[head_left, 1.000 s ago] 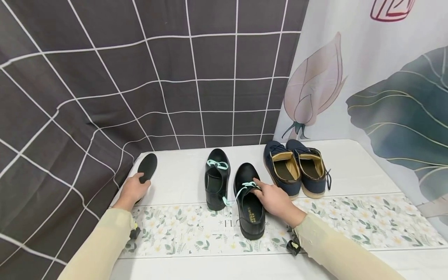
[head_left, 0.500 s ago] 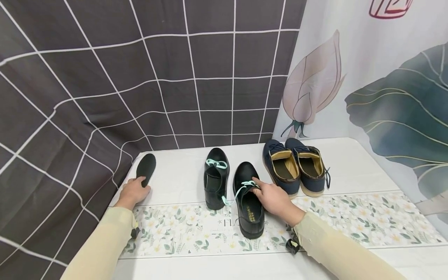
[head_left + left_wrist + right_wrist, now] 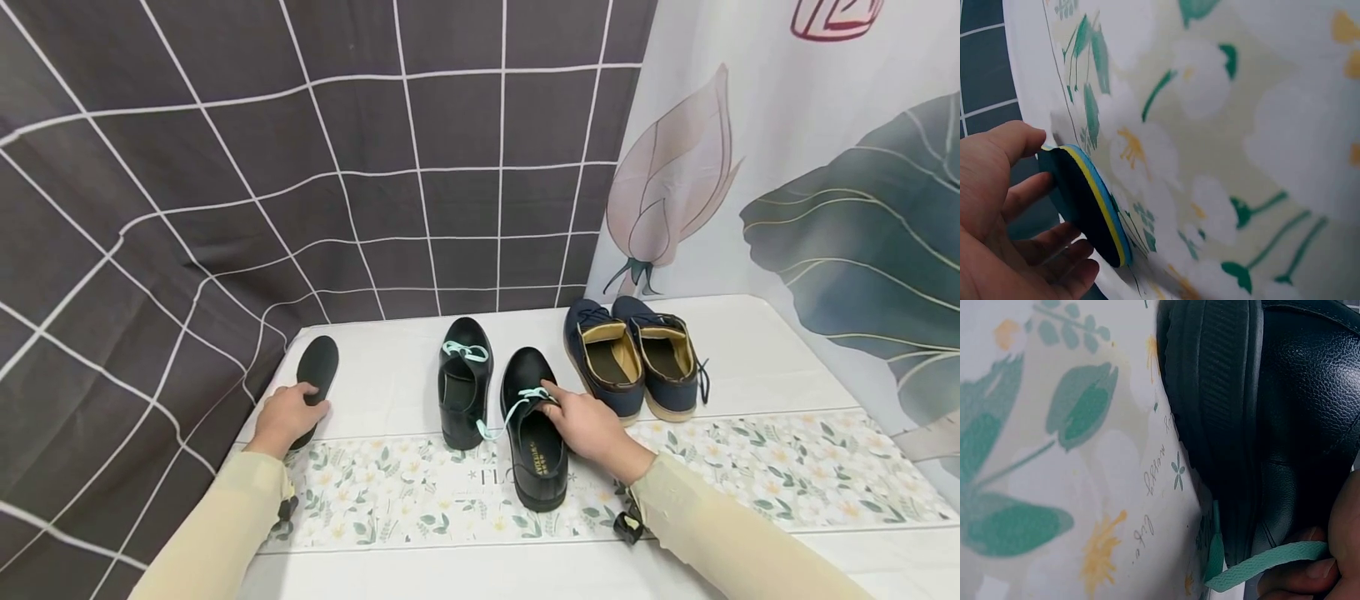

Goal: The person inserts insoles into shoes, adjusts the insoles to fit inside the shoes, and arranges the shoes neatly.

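Note:
My left hand [image 3: 287, 417] holds a black insole [image 3: 318, 363] by its side, over the left part of the table. In the left wrist view the insole [image 3: 1094, 200] shows blue and yellow layers along its edge, with thumb and fingers around its near side. My right hand [image 3: 596, 427] grips a black leather shoe [image 3: 527, 371] by its lace opening, fingers partly inside. Its mint-green lace [image 3: 1266, 565] hangs loose beside the fingers in the right wrist view. A matching black shoe [image 3: 459, 421], its lace tied in a bow, stands just left of it.
Two navy shoes [image 3: 611, 367] with tan lining stand side by side at the back right. A floral strip [image 3: 375, 492] runs across the white table [image 3: 390, 392]. Dark grid cloth [image 3: 450, 200] hangs behind and left; a white printed curtain [image 3: 697, 242] hangs at right.
My left hand and the insole shift slightly toward me and to the right, and more of the insole's near end shows. The right hand and shoe stay where they were.

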A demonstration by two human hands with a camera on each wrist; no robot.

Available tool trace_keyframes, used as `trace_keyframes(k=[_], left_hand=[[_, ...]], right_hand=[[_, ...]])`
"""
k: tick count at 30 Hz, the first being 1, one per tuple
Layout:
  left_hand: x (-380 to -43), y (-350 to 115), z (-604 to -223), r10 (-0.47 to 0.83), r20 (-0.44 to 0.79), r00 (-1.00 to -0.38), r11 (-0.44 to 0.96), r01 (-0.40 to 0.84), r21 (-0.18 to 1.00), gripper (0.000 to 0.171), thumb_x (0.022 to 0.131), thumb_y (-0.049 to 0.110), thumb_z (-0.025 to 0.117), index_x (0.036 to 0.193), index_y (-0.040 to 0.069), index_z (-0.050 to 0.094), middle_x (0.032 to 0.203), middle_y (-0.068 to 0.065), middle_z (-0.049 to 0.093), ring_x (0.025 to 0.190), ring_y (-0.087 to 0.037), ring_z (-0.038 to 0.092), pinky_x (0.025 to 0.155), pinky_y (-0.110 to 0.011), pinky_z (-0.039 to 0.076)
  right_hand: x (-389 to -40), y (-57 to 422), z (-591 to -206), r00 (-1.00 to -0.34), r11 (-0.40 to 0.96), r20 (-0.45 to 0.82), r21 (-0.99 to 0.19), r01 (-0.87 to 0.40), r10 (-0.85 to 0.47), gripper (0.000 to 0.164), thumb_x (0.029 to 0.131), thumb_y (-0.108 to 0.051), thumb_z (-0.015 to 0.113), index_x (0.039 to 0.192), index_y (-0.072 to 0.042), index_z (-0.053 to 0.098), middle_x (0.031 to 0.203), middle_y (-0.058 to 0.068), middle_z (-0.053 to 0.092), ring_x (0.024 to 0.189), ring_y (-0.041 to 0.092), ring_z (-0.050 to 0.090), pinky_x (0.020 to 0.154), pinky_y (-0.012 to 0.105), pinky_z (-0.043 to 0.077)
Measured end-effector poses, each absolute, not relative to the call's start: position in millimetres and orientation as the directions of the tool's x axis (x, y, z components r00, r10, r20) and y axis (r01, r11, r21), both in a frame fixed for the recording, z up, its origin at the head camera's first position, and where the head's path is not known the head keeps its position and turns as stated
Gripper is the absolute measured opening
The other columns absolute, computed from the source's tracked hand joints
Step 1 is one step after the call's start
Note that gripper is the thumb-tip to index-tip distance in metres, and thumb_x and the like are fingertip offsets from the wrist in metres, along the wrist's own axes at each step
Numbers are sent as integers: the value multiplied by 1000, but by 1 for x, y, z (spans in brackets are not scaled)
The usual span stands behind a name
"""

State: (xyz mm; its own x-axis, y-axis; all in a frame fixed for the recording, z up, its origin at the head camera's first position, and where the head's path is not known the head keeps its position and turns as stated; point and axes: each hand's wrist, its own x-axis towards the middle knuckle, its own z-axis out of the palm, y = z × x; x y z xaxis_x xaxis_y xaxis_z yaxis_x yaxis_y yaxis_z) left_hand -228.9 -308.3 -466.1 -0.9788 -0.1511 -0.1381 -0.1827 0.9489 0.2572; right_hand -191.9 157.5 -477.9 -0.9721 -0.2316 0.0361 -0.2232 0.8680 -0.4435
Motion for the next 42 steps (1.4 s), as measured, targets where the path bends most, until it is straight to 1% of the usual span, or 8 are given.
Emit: trace_keyframes(k=[7,10,15,20,24,31,37,42], left_hand=[[-239,-304,-469,-214,-179,-960,927,-258,271,77,98,43,54,149,-10,32,140,-49,41,125,-66,40,102,-73,44],[-244,-300,-470,-221,-201,-954,928,-269,257,78,99,47,53,151,-8,30,141,-48,42,126,-66,39,103,-73,42],[-248,-294,-470,-233,-149,-961,939,-262,223,70,99,43,58,143,-9,42,133,-44,53,120,-62,50,98,-68,49],[-250,-289,-470,-197,-76,-977,956,-209,208,57,96,34,63,131,-11,56,125,-39,64,109,-54,62,91,-62,56],[-250,-290,-470,-196,-56,-979,953,-204,222,52,95,30,65,126,-11,60,123,-37,67,107,-52,64,91,-62,55],[-248,-294,-471,-240,-56,-969,931,-247,268,44,92,29,65,120,-5,68,123,-33,69,109,-51,63,93,-61,54],[-245,-296,-470,-260,9,-966,908,-242,341,31,90,23,62,102,-2,77,106,-29,76,95,-47,68,86,-59,56],[-246,-298,-470,-251,77,-965,910,-207,360,23,88,17,64,87,-1,77,92,-25,77,82,-42,68,77,-56,55]], right_hand=[[-193,156,-479,-974,874,19,-437,-210,-224,50,103,-37,52,148,-14,51,122,22,75,89,36,74,65,53,58],[-192,156,-479,-976,879,19,-432,-202,-215,50,103,-37,53,147,-15,52,122,21,75,86,35,74,62,50,57],[-191,156,-478,-977,880,17,-431,-199,-212,50,102,-36,52,147,-15,52,119,22,76,76,32,72,54,44,53],[-190,158,-476,-978,881,23,-431,-196,-206,49,102,-36,53,147,-15,52,117,22,77,77,33,72,55,45,54],[-191,157,-477,-978,880,19,-434,-195,-208,50,102,-37,52,147,-16,52,124,21,74,83,35,73,57,48,55],[-191,156,-479,-979,879,10,-437,-189,-205,49,102,-37,53,147,-16,52,121,21,75,79,33,73,55,45,54],[-191,155,-478,-978,876,18,-442,-193,-206,49,103,-37,52,147,-16,52,121,22,75,76,33,72,53,44,53],[-191,156,-478,-978,875,23,-443,-196,-208,49,103,-36,53,147,-16,52,117,22,77,73,30,71,51,41,51]])
